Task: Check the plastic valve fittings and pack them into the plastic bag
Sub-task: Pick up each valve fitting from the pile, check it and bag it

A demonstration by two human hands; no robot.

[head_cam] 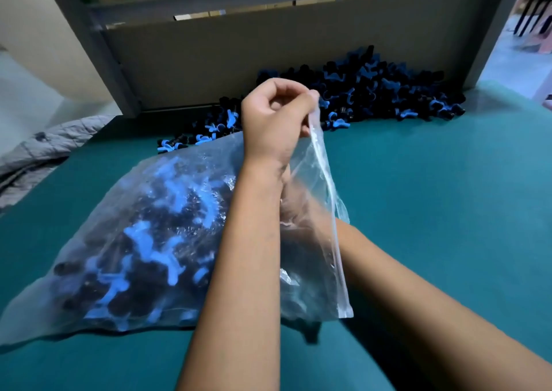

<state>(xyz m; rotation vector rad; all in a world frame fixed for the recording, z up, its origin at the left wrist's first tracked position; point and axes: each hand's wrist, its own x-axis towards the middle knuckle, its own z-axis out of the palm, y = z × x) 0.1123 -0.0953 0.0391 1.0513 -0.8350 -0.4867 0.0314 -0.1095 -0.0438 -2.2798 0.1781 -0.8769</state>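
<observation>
In front of the loose valve fittings (373,91) heaped at the bench (433,211) back, plastic bag (134,241) lies nearly full. Left hand (274,121) pinches the mouth rim up; right hand (301,211) is inside, grip unclear. Risk: rim slips, mouth sags, fittings spill out.

Two bare forearms, no sleeves — left grip (276,118) bare, ringless
</observation>
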